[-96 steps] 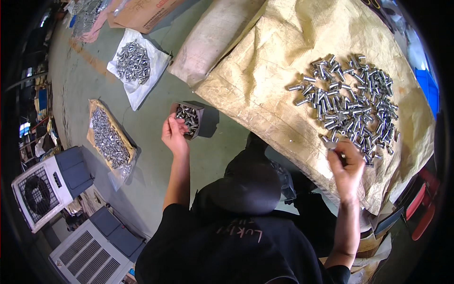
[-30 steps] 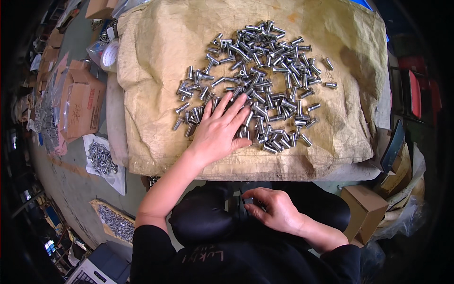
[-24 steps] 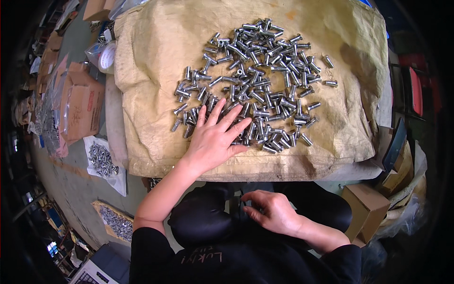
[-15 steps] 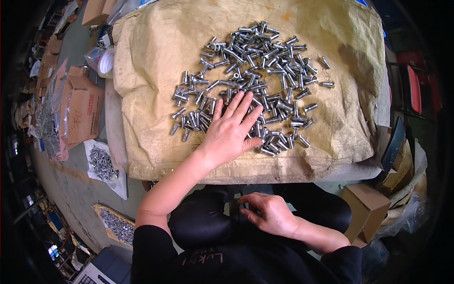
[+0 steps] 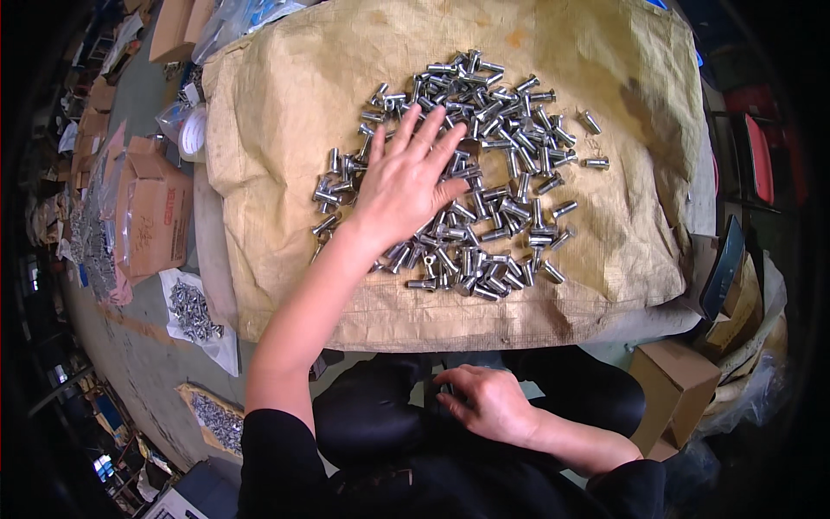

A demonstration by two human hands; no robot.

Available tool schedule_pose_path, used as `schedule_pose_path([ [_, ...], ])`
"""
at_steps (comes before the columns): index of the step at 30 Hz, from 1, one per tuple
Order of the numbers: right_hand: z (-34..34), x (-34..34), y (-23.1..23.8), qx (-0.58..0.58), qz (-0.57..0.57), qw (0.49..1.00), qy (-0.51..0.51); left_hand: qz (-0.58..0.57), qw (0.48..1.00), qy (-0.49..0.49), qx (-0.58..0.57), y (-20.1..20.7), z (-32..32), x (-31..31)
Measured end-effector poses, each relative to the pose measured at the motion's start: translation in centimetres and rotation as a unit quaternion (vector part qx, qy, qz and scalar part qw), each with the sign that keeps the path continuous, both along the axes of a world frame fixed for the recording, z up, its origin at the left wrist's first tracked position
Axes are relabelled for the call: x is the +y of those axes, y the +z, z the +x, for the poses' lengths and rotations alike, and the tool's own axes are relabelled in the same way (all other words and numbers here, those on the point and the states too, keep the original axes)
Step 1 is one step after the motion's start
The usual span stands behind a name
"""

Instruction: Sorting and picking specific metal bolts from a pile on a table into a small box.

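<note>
A broad pile of short, shiny metal bolts (image 5: 510, 208) with wider heads lies loosely spread on a tan woven sheet (image 5: 285, 112). At least one of them shows a round hole in its end. My left hand (image 5: 406, 177) rests palm down over the left part of the pile, fingers spread, and hides the bolts beneath it. Down by my lap, off the sheet's near edge, my right hand (image 5: 497, 402) is curled with its thumb below the fingers. Whether anything dark sits inside that curl cannot be made out against my black trousers.
To the left stand an open cardboard box (image 5: 156, 212) and a roll of tape (image 5: 193, 134). Small metal parts lie on a white bag (image 5: 194, 311) and in a shallow tray (image 5: 212, 421) on the floor. Another carton (image 5: 670, 389) stands at the right, near a red chair (image 5: 756, 160).
My left hand has moved away from me and slightly left across the pile. Bolts near the front edge now lie closer to me and are rearranged. My right hand stays by my lap.
</note>
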State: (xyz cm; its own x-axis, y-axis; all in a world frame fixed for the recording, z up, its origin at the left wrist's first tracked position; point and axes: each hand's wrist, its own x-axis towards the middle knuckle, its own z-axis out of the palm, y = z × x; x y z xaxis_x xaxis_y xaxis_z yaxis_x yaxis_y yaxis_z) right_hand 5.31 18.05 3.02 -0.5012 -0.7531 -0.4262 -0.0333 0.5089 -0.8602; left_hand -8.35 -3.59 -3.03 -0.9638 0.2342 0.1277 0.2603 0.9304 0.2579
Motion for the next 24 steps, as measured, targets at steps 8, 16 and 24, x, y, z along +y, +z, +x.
schedule_pose_path([
  [8,0.0,0.3,0.2,0.005,-0.007,1.000,-0.008,-0.056,0.996,0.033,-0.066,-0.3,0.3,-2.6],
  [16,0.3,0.3,0.4,0.007,-0.023,1.000,-0.010,0.029,0.999,0.010,0.031,0.3,-2.4,-1.6],
  [24,0.2,0.3,0.2,0.025,-0.038,0.999,-0.018,-0.118,0.993,0.011,0.018,-2.3,-8.5,-0.4],
])
